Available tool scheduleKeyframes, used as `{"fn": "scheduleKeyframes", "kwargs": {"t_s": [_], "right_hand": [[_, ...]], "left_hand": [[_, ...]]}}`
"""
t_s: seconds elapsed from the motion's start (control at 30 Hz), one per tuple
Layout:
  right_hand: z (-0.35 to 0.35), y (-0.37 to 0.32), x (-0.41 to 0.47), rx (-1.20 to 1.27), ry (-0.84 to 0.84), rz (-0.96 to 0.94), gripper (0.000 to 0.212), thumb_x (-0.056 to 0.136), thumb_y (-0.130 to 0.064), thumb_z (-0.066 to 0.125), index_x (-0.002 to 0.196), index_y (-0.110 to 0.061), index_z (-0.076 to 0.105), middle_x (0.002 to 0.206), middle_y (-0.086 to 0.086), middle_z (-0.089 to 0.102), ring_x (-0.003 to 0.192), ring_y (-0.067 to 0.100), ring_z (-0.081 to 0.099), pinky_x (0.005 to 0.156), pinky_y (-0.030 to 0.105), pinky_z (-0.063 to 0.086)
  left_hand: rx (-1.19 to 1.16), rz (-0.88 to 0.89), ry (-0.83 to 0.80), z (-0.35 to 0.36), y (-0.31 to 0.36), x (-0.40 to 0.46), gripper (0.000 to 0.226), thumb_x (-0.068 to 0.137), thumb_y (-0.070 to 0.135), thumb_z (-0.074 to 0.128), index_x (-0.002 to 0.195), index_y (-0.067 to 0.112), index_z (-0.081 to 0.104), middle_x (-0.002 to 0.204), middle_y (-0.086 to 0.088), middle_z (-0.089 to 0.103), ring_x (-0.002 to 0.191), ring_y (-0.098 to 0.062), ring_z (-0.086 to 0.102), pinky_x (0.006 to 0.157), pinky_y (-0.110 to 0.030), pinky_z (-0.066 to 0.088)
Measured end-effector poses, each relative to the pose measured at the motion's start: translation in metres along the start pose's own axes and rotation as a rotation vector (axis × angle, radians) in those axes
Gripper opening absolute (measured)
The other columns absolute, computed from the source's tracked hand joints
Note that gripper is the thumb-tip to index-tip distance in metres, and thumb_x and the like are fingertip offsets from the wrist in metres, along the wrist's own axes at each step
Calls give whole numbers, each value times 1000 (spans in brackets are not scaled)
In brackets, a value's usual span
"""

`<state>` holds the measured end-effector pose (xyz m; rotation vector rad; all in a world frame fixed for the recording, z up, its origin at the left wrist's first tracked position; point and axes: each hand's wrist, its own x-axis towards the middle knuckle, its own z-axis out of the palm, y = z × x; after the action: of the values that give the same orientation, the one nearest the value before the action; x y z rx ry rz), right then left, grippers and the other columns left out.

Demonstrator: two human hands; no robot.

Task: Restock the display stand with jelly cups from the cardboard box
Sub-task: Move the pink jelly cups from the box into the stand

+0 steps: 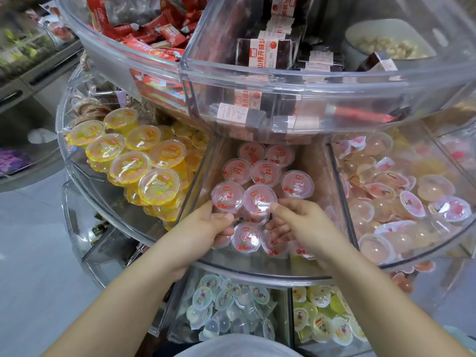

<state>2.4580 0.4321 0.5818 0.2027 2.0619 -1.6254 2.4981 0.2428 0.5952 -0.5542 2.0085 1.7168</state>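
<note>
While brown packs (260,54) reading "山楂开味球" sit upper centre, the left hand (206,228) and right hand (296,222) pinch cherry-printed jelly cups (258,199) at mid-frame, fingers curled round them.

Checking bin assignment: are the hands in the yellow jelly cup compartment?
No, both the left hand and right hand are in the pink cherry jelly cups compartment.

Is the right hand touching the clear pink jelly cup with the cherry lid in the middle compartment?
Touching. The head view shows the right hand's thumb tip on the rim of the pink cherry-lidded jelly cup.
</note>
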Motion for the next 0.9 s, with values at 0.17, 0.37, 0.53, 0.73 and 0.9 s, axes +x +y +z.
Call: {"fn": "scheduleKeyframes", "kwargs": {"t_s": [0.17,0.37,0.53,0.73,0.9], "right_hand": [[-16,-1,-20,-123,105,-146,12,88,-26,59,99,-21,62,66,-4,67,56,4,62,60,27,50],[18,-25,-50,-185,-192,-428,9,87,-27,60,89,-35,64,71,4,65,60,8,56,63,30,49],[96,-12,-55,-244,-591,-454,11,80,-34,59,89,-34,64,69,-1,60,76,25,61,70,35,52],[215,68,-58,-452,-913,-281,10,88,-21,59,84,-30,61,70,6,58,65,16,53,69,34,47],[310,176,-40,-728,-949,-64,7,92,-20,54,90,-21,60,85,7,64,80,19,59,77,32,48]], "left_hand": [[165,211,84,-7,-6,-30,42,93,28,53,133,32,40,116,20,61,96,7,62,85,-21,49],[61,460,345,-18,-35,-70,17,85,28,63,94,42,66,92,9,69,83,-2,62,76,-10,47],[-48,367,673,-36,-109,-114,16,82,32,60,87,45,65,83,11,66,77,-2,59,75,-12,48],[-266,97,937,-58,-241,-162,39,89,10,62,81,47,66,72,22,64,67,4,57,73,-13,48],[-366,-171,1052,-78,-372,-162,34,90,11,59,82,43,62,84,11,67,80,-3,63,80,-29,49]]}}
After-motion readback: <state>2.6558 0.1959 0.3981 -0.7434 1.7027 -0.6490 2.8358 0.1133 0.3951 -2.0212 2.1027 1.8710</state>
